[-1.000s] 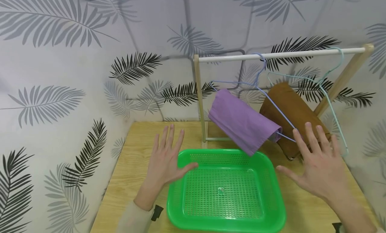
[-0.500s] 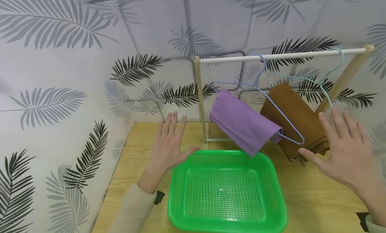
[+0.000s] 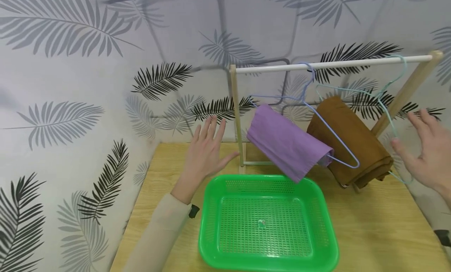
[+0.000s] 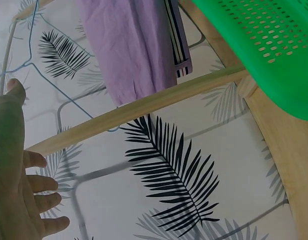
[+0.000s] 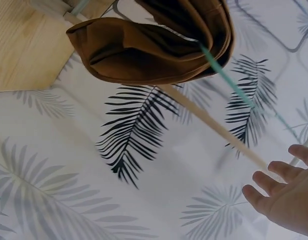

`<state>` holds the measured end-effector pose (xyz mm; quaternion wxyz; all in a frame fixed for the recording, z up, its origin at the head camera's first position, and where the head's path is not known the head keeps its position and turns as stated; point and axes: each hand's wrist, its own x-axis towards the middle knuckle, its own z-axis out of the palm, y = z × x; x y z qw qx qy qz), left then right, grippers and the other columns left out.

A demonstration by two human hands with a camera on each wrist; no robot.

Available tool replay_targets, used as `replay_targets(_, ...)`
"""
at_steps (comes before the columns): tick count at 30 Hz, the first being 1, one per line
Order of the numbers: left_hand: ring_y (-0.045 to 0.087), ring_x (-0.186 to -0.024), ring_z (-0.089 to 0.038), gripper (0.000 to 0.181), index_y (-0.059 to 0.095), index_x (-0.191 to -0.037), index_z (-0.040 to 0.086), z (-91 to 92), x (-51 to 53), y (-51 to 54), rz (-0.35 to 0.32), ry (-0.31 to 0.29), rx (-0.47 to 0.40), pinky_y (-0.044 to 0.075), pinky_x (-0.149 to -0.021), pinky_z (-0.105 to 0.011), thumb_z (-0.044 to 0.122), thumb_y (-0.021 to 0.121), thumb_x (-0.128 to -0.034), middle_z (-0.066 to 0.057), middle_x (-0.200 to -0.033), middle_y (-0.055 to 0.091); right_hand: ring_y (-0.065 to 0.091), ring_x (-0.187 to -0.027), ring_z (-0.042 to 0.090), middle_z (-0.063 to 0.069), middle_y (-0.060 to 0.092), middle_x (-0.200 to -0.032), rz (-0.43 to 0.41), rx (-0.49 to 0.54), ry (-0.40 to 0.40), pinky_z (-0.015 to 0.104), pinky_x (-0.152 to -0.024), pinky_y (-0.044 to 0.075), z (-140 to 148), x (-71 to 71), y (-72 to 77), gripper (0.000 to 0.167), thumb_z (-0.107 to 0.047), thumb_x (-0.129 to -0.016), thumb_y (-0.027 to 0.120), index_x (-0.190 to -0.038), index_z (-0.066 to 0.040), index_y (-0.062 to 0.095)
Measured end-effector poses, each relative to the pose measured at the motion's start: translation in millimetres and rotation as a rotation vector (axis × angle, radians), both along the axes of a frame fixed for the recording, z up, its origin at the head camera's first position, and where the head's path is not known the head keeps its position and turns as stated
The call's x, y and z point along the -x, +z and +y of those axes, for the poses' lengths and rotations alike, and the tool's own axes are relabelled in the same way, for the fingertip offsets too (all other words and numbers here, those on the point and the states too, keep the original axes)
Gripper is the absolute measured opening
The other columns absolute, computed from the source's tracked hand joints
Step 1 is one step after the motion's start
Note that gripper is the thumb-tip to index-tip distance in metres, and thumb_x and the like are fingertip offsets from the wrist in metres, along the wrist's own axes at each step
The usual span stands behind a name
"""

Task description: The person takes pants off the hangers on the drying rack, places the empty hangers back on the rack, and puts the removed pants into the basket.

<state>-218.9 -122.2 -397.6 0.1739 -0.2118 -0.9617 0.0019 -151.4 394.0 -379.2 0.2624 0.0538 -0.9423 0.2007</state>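
My left hand [image 3: 205, 154], fingers straight and spread, hovers left of the wooden rack [image 3: 234, 115] and holds nothing. At the right edge of the head view my right hand [image 3: 431, 154] is likewise spread and bare, beside the rack's right post [image 3: 408, 94]. A purple folded cloth [image 3: 287, 141] drapes over the bar of a blue hanger [image 3: 331, 129]. Behind it, to the right, a brown folded cloth [image 3: 349, 143] hangs on a mint-green hanger [image 3: 385, 107]. Both hangers hook over the white rail [image 3: 334, 64]. In the right wrist view the brown cloth [image 5: 144, 55] shows its folded end.
A green plastic basket [image 3: 211, 229] with a perforated floor stands on the wooden table [image 3: 380, 225] in front of the rack. A patterned wall [image 3: 88, 88] with leaf prints rises behind and at both sides.
My right hand has moved right and up, away from the hanging cloths. My left hand has shifted slightly up and right. The hangers and cloths look much the same.
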Motion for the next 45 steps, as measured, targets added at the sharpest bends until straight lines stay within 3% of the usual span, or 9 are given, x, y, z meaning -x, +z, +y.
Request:
replay_targets(6,0.024,-0.164,-0.034,0.098,0.027,-0.167,0.008,11.2,15.9,3.7,-0.016,0.006,-0.064,0.024,-0.133,-0.053,0.072,0.053,-0.0983,-0.018,-0.174,0.028,0.017,-0.159,0.057,0.037,0.023,-0.168,0.054,0.193,-0.02,0.067,-0.132,0.006,13.7,20.0,-6.7,0.075,-0.049,-0.112,0.032,-0.158,0.01,0.032)
replay_targets(14,0.044,-0.153,-0.039,0.09,0.042,-0.159,0.005,17.6,35.9,-8.7,0.072,0.022,-0.09,0.039,-0.125,-0.055,0.069,0.056,-0.0986,-0.021,-0.163,0.047,0.023,-0.156,0.057,0.04,0.027,-0.165,0.008,0.162,-0.105,0.065,-0.132,0.01,33.4,42.2,-17.1,0.073,-0.045,-0.111,0.032,-0.158,0.012,0.03)
replay_targets(23,0.052,-0.145,-0.04,0.085,0.045,-0.156,0.003,25.1,54.6,-13.8,0.035,0.061,-0.05,0.044,-0.121,-0.054,0.07,0.047,-0.1024,-0.021,-0.157,0.053,0.033,-0.142,0.063,0.045,0.035,-0.152,-0.059,-0.154,-0.203,0.071,-0.122,0.023,49.8,64.7,-25.3,0.097,-0.069,-0.107,0.016,-0.151,0.016,0.033)
replay_targets(28,0.057,-0.137,-0.039,0.081,0.051,-0.149,0.002,27.9,61.6,-17.3,0.04,0.079,-0.022,0.049,-0.114,-0.052,0.069,0.046,-0.1033,-0.02,-0.147,0.06,0.033,-0.135,0.066,0.048,0.032,-0.149,-0.177,-0.251,-0.228,0.075,-0.115,0.028,52.0,71.7,-22.5,0.086,-0.058,-0.11,0.017,-0.148,0.018,0.032)
replay_targets(36,0.062,-0.121,-0.034,0.076,0.06,-0.136,0.002,35.5,74.5,-15.3,0.094,0.079,0.035,0.054,-0.099,-0.046,0.069,0.048,-0.1028,-0.017,-0.129,0.066,0.037,-0.128,0.065,0.05,0.036,-0.135,-0.244,-0.42,-0.231,0.074,-0.11,0.035,57.9,82.3,-16.4,0.062,-0.035,-0.111,0.035,-0.136,0.022,0.036)
replay_targets(40,0.062,-0.117,-0.032,0.072,0.06,-0.135,0.003,39.3,76.5,-10.9,0.092,0.087,0.055,0.053,-0.097,-0.044,0.067,0.051,-0.1028,-0.015,-0.127,0.067,0.039,-0.126,0.064,0.049,0.036,-0.132,-0.3,-0.457,-0.225,0.073,-0.107,0.038,61.1,88.3,-14.1,0.057,-0.03,-0.11,0.041,-0.132,0.022,0.037)
replay_targets(45,0.063,-0.116,-0.031,0.063,0.062,-0.13,0.003,42.4,77.0,-10.5,0.089,0.072,0.059,0.053,-0.096,-0.044,0.06,0.053,-0.1049,-0.015,-0.126,0.068,0.042,-0.122,0.065,0.049,0.039,-0.128,-0.274,-0.475,-0.2,0.072,-0.103,0.041,61.4,92.5,-15.4,0.056,-0.029,-0.11,0.044,-0.127,0.024,0.038)
